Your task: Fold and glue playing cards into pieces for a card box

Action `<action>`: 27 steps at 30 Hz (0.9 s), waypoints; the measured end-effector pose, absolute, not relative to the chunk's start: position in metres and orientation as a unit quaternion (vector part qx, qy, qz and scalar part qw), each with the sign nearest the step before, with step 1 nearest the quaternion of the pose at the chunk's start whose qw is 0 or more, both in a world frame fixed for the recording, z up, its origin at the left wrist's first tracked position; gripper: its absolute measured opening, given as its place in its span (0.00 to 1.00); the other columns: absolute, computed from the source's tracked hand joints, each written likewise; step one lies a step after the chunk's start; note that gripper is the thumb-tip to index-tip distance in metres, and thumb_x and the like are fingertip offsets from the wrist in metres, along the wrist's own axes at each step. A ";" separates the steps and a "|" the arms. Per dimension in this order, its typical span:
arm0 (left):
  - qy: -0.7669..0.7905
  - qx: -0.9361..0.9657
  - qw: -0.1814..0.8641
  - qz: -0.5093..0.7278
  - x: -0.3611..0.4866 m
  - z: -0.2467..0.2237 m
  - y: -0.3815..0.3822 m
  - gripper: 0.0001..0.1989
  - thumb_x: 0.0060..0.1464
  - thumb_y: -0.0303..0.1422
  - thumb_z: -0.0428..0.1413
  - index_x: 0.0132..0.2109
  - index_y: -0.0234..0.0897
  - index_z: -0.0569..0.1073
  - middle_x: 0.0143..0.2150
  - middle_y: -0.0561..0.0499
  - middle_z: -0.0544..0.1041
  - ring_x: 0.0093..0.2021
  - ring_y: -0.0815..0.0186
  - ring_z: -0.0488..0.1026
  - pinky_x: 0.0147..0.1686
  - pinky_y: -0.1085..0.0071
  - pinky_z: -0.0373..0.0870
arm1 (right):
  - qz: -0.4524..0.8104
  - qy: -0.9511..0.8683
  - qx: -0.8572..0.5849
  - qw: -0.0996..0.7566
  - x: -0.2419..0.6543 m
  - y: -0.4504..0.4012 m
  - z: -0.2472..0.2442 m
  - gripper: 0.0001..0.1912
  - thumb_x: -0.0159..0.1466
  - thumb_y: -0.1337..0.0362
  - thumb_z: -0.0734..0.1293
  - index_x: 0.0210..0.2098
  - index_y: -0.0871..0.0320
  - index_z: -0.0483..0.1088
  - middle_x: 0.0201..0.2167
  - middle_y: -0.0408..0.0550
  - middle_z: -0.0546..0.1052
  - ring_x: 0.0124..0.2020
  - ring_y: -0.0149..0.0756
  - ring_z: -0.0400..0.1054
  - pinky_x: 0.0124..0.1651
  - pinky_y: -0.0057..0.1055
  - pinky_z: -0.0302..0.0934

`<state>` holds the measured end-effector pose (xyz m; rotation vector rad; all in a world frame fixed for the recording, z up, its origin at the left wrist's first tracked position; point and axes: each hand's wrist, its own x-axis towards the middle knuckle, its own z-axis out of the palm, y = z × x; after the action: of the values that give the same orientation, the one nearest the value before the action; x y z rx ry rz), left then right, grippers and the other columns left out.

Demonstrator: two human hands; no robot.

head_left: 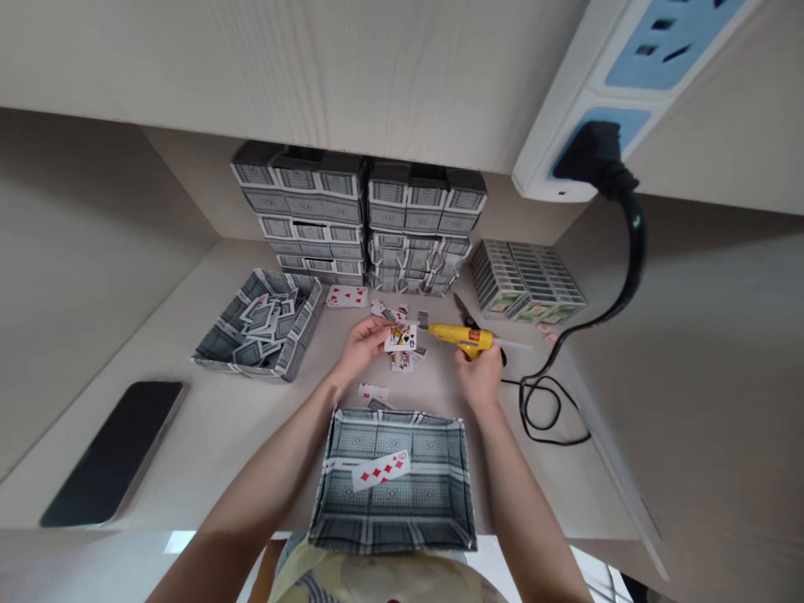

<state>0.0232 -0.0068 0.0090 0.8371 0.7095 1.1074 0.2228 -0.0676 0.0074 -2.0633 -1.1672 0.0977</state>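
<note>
Between the fingers of my left hand (364, 342) is a playing card (400, 337), a black-suited face card. My right hand (481, 373) is wrapped round the handle of a yellow glue gun (461, 337), whose nozzle points left at the card's edge. Under and around the card lie several loose card pieces (402, 362) on the desk. Nearest my body stands an open box made of cards (433, 473), its walls showing grey card backs. Inside it lies a strip of a diamond card (380, 471).
Stacked card-made boxes (314, 201) line the back wall. A card tray (210, 342) with cut pieces and a phone (113, 452) are at left. Card packs (528, 280), scissors (465, 310) and a looping black cord (533, 389) are at right; a power strip (619, 100) hangs above.
</note>
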 end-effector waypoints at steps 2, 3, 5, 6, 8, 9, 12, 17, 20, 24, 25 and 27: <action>0.312 0.375 0.711 0.507 0.022 0.009 -0.006 0.13 0.39 0.33 0.62 0.34 0.33 0.71 0.29 0.52 0.75 0.29 0.70 0.72 0.31 0.73 0.68 | 0.034 -0.429 -0.812 0.393 0.226 -0.066 0.011 0.20 0.48 0.57 0.62 0.36 0.62 0.60 0.30 0.55 0.70 0.33 0.46 0.65 0.35 0.38 0.58; 0.311 0.373 0.709 0.512 0.021 0.008 -0.005 0.13 0.39 0.32 0.62 0.34 0.33 0.71 0.30 0.52 0.75 0.29 0.69 0.72 0.31 0.72 0.68 | 0.025 -0.414 -0.815 0.405 0.229 -0.066 0.012 0.20 0.47 0.57 0.62 0.37 0.62 0.60 0.30 0.55 0.70 0.33 0.46 0.65 0.35 0.38 0.58; 0.316 0.370 0.700 0.523 0.018 0.007 -0.002 0.13 0.39 0.33 0.62 0.34 0.34 0.70 0.33 0.51 0.75 0.30 0.68 0.72 0.29 0.71 0.69 | -0.008 -0.399 -0.816 0.418 0.237 -0.064 0.015 0.22 0.46 0.57 0.63 0.37 0.63 0.60 0.31 0.55 0.69 0.35 0.47 0.64 0.37 0.38 0.58; 0.320 0.370 0.692 0.531 0.017 0.006 -0.001 0.13 0.39 0.33 0.62 0.34 0.34 0.70 0.34 0.51 0.75 0.31 0.67 0.72 0.29 0.71 0.70 | -0.029 -0.402 -0.816 0.415 0.241 -0.063 0.016 0.23 0.45 0.57 0.63 0.38 0.63 0.60 0.32 0.56 0.69 0.37 0.47 0.63 0.38 0.39 0.57; 0.330 0.371 0.675 0.545 0.013 0.004 0.003 0.14 0.40 0.34 0.61 0.35 0.34 0.70 0.34 0.50 0.75 0.31 0.67 0.72 0.29 0.70 0.70 | -0.067 -0.411 -0.823 0.387 0.252 -0.063 0.014 0.24 0.45 0.56 0.64 0.38 0.64 0.61 0.34 0.58 0.68 0.39 0.49 0.62 0.41 0.42 0.56; 0.334 0.372 0.667 0.553 0.011 0.002 0.005 0.14 0.40 0.34 0.61 0.35 0.34 0.69 0.34 0.50 0.75 0.31 0.67 0.72 0.29 0.69 0.71 | -0.078 -0.411 -0.832 0.364 0.257 -0.063 0.013 0.24 0.44 0.56 0.64 0.38 0.65 0.62 0.34 0.59 0.69 0.40 0.51 0.61 0.41 0.44 0.55; 0.338 0.371 0.651 0.569 0.006 -0.003 0.010 0.13 0.41 0.34 0.61 0.35 0.34 0.69 0.32 0.51 0.74 0.29 0.68 0.71 0.27 0.69 0.71 | -0.082 -0.406 -0.863 0.290 0.271 -0.065 0.005 0.24 0.44 0.54 0.65 0.34 0.66 0.66 0.32 0.61 0.69 0.40 0.54 0.60 0.41 0.48 0.53; 0.348 0.380 0.643 0.567 0.003 -0.008 0.013 0.13 0.41 0.34 0.60 0.35 0.34 0.68 0.30 0.52 0.73 0.26 0.69 0.70 0.24 0.71 0.69 | -0.066 -0.392 -0.884 0.247 0.285 -0.071 -0.007 0.25 0.44 0.47 0.65 0.30 0.64 0.68 0.29 0.60 0.69 0.38 0.56 0.60 0.40 0.52 0.51; 0.354 0.382 0.638 0.567 0.003 -0.008 0.013 0.12 0.41 0.34 0.60 0.34 0.34 0.68 0.29 0.53 0.73 0.26 0.69 0.70 0.23 0.71 0.69 | -0.105 -0.359 -0.887 0.269 0.286 -0.073 -0.006 0.31 0.43 0.44 0.66 0.36 0.65 0.67 0.35 0.63 0.69 0.40 0.58 0.59 0.38 0.53 0.51; 0.354 0.386 0.638 0.564 0.003 -0.006 0.012 0.12 0.42 0.33 0.59 0.33 0.33 0.68 0.26 0.53 0.72 0.24 0.69 0.69 0.23 0.72 0.68 | -0.156 -0.378 -0.850 0.333 0.275 -0.074 0.008 0.33 0.46 0.43 0.66 0.39 0.66 0.64 0.37 0.65 0.67 0.40 0.54 0.60 0.38 0.48 0.55; 0.355 0.388 0.637 0.563 0.003 -0.006 0.012 0.11 0.42 0.33 0.59 0.33 0.33 0.68 0.26 0.54 0.72 0.23 0.69 0.69 0.22 0.72 0.67 | -0.149 -0.407 -0.829 0.353 0.270 -0.074 0.011 0.30 0.48 0.44 0.65 0.38 0.65 0.64 0.35 0.62 0.67 0.39 0.51 0.60 0.38 0.45 0.56; 0.359 0.394 0.635 0.559 0.003 -0.006 0.011 0.11 0.42 0.33 0.59 0.33 0.33 0.68 0.25 0.54 0.72 0.22 0.70 0.69 0.21 0.73 0.66 | -0.091 -0.485 -0.780 0.385 0.255 -0.073 0.014 0.22 0.54 0.48 0.63 0.35 0.62 0.65 0.30 0.54 0.68 0.33 0.43 0.62 0.37 0.40 0.58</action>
<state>0.0029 0.0115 -0.0056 0.9009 0.8214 1.2786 0.2555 -0.0732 0.0141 -1.9881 -1.2345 -0.2316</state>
